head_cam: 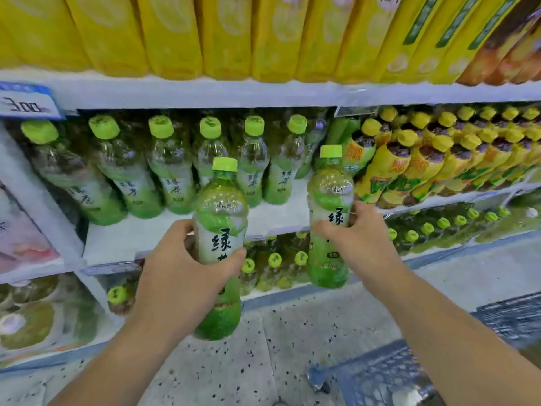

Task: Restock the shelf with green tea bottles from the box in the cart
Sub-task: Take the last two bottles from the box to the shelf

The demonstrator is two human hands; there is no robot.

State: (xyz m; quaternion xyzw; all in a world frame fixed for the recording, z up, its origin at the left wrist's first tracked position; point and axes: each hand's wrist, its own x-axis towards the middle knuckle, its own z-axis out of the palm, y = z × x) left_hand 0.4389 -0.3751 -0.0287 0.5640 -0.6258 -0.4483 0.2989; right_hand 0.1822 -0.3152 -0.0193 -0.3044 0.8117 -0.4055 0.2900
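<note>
My left hand [178,265] grips a green tea bottle [219,212] around its middle, upright, in front of the middle shelf [164,235]. My right hand [355,235] holds a second green tea bottle [329,197] upright, a little further right and closer to the shelf edge. Both bottles have light green caps and white-green labels. Behind them a row of several green tea bottles [172,168] stands at the back of that shelf, with bare white shelf surface in front of it.
Yellow-labelled tea bottles [409,168] fill the shelf to the right. Yellow packs [222,33] line the shelf above, and more green-capped bottles [275,262] sit on the one below. The blue cart's [380,376] corner shows at lower right on the speckled floor.
</note>
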